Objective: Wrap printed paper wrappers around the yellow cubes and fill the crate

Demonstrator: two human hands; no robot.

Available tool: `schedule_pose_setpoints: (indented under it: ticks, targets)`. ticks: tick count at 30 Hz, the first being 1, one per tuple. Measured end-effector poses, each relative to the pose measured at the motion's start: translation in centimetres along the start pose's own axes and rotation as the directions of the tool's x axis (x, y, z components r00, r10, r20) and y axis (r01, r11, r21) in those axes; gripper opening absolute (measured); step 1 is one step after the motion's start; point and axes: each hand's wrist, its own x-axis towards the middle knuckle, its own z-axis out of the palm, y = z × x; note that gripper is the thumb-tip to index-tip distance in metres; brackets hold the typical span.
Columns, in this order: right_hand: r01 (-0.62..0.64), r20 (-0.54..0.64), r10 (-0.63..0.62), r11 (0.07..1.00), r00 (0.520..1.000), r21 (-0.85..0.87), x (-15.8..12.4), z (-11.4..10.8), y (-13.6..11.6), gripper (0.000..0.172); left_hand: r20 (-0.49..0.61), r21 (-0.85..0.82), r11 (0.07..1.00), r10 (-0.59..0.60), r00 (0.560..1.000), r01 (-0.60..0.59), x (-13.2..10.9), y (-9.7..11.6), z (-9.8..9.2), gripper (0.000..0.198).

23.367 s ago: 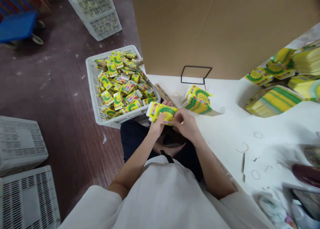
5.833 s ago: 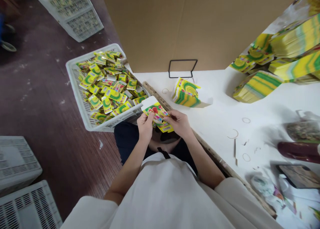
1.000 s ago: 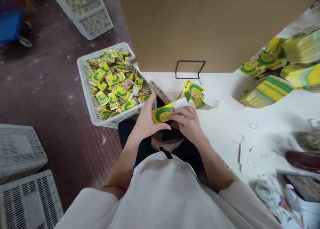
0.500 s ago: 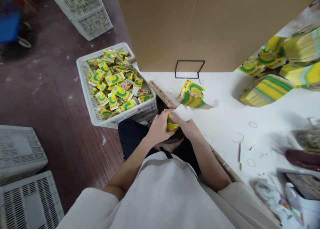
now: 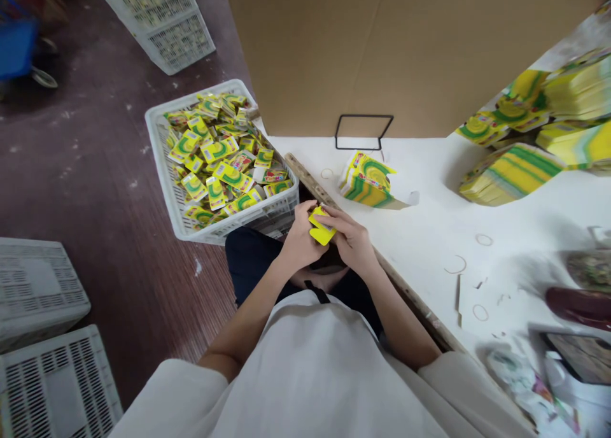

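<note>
A small yellow carton [image 5: 323,230] is between my two hands, over my lap by the table edge. My left hand [image 5: 304,237] is closed round its left side. From the right, my right hand [image 5: 352,237] grips it, with fingers across its upper part. A yellow flap sticks out at the carton's lower end, and fingers cover part of the rest. Just beyond my hands, a short stack of flat yellow-and-green cartons [image 5: 367,178] stands on the white table [image 5: 420,234]. To the left is a white plastic basket [image 5: 165,177] heaped with similar small cartons.
A large cardboard sheet [image 5: 344,56] stands at the table's back, with a black wire stand [image 5: 363,132] at its foot. More carton stacks [image 5: 513,174] lie at right, near a tablet-like device [image 5: 580,355]. Crates [image 5: 57,387] and a blue trolley [image 5: 16,49] are on the floor.
The carton in my hands has been turned; its white inner face no longer shows and a yellow side with a flap does. My right hand has drawn slightly left.
</note>
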Motion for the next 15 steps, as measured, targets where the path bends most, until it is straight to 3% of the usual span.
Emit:
schedule_pose_setpoints:
  ticks: [3, 6, 10, 15]
  targets:
    - [0.009, -0.012, -0.010, 1.000, 1.000, -0.015, 0.1, 0.1, 0.1, 0.047, -0.041, 0.026, 1.000, 0.015, 0.999, -0.014, 0.0, 0.3, -0.3, 0.065]
    - [0.029, 0.086, -0.024, 0.998, 0.996, -0.059, 0.3, 0.1, 0.0, 0.046, 0.018, 0.026, 0.996, -0.086, 0.996, 0.086, 0.0, 0.8, -1.0, 0.064]
    - [0.059, 0.103, -0.049, 0.993, 0.994, -0.100, 0.6, -0.4, 0.2, 0.032, 0.064, 0.016, 0.978, -0.210, 0.976, 0.209, -0.1, 1.3, -2.0, 0.067]
    - [0.065, 0.251, -0.036, 0.992, 0.967, -0.109, 0.9, -2.2, 0.3, 0.021, 0.168, 0.001, 0.982, -0.189, 0.967, 0.191, 0.0, 1.7, -2.6, 0.069]
